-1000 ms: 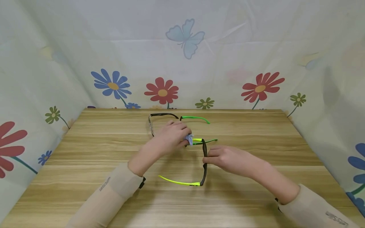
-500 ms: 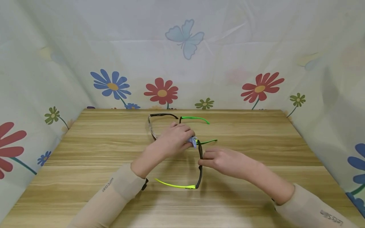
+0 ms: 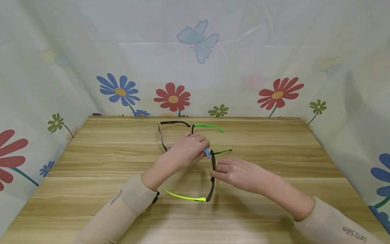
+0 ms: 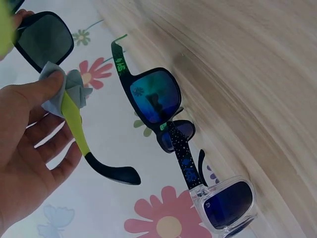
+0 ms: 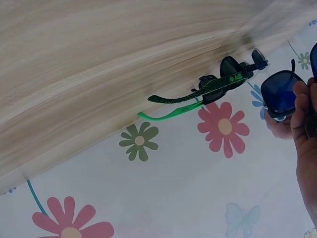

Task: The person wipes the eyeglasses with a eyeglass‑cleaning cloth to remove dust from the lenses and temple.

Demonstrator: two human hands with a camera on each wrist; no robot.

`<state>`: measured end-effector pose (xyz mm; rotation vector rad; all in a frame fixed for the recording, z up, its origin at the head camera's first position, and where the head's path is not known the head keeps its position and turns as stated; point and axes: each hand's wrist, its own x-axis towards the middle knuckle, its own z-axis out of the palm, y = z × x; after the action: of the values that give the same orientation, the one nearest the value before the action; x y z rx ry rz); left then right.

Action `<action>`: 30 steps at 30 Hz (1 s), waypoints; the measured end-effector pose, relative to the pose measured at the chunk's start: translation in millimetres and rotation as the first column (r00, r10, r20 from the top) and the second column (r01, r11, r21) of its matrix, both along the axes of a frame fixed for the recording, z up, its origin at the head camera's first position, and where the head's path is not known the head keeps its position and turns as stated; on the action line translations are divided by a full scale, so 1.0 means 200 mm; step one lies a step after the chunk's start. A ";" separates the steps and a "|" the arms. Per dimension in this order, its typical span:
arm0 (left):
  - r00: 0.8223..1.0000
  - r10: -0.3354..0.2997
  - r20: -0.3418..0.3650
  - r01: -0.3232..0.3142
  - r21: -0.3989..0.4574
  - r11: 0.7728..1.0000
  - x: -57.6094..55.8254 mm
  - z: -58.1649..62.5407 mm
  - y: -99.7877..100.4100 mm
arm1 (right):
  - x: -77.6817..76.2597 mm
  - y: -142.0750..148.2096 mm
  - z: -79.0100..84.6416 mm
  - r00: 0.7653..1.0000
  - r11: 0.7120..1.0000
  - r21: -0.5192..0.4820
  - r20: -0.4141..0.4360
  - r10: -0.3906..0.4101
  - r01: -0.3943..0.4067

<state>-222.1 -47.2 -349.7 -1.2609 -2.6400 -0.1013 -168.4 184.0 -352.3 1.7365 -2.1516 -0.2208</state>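
Observation:
Black-framed sunglasses (image 3: 211, 188) with neon yellow temples are held up over the table. At the middle of their frame, my right hand (image 3: 239, 173) pinches them between thumb and fingers. My left hand (image 3: 189, 149) pinches a blue-grey cloth (image 4: 52, 94) folded over one yellow temple (image 4: 74, 124), close to the hinge. That temple's black tip sticks out below the left fingers in the left wrist view. The other yellow temple (image 3: 186, 197) points left, toward the left forearm. One dark lens (image 4: 47, 39) shows just past the cloth.
Beyond the hands, black sunglasses with green temples (image 4: 156, 96) rest on the wooden table (image 3: 268, 142). Beside them lie clear-framed sunglasses (image 4: 228, 203) with dark temples, partly behind the left hand in the head view. A flower-printed curtain (image 3: 231, 78) surrounds the table.
The held sunglasses and right hand have shifted a little left. My left hand has moved slightly right, and the cloth now sits up against the frame's corner, covering yellow that showed before.

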 end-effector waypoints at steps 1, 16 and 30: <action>1.000 0.001 -0.001 -0.001 -0.001 1.000 0.00 0.00 0.00 | 0.00 0.00 0.00 1.000 1.000 0.000 -0.002 -0.001 0.001; 0.996 0.043 0.074 -0.044 0.012 0.999 -0.03 0.00 -0.03 | 0.00 0.04 -0.01 0.999 0.999 -0.023 0.021 -0.035 0.035; 0.991 0.098 0.096 -0.101 0.026 0.995 -0.08 -0.03 -0.15 | -0.01 0.13 -0.02 0.997 0.995 -0.059 0.016 -0.075 0.075</action>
<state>-237.8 -76.9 -355.0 -1.1397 -2.7648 -0.1899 -170.6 210.8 -356.0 1.6310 -2.2125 -0.1629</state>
